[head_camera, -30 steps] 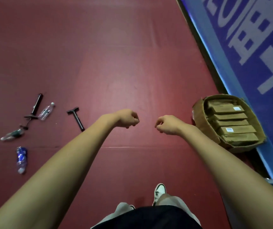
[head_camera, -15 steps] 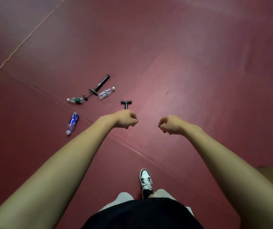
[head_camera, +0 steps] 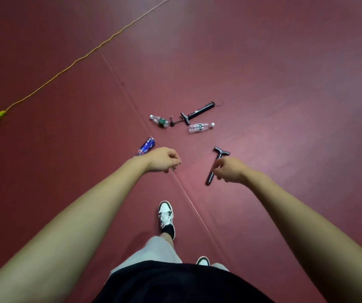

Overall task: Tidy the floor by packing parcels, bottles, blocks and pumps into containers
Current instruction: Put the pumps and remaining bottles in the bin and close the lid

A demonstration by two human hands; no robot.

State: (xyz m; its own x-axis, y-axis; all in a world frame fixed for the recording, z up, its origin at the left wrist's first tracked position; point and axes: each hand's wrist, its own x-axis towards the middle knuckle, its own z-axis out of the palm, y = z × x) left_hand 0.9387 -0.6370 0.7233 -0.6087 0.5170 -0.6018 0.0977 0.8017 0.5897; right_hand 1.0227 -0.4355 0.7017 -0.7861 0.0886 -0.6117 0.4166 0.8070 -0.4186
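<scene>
Floor [head_camera: 263, 62]: dark red mat; all the things to pack lie on it, ahead of the person's feet.
Long pump [head_camera: 198, 111]: black, lies farthest away, near two bottles. Probably stiff and light; better to take the barrel at the middle and mind the thin hose.
Short pump [head_camera: 221, 152]: black with a T-handle, lies nearest. The handle seems a good grip.
Bottles: clear bottle [head_camera: 200, 127], green-label bottle [head_camera: 160, 121], blue bottle [head_camera: 146, 145]. Likely light and can roll; grasp around the body.
Hands: left hand [head_camera: 163, 159] and right hand [head_camera: 230, 170] have curled fingers and hold nothing.
</scene>
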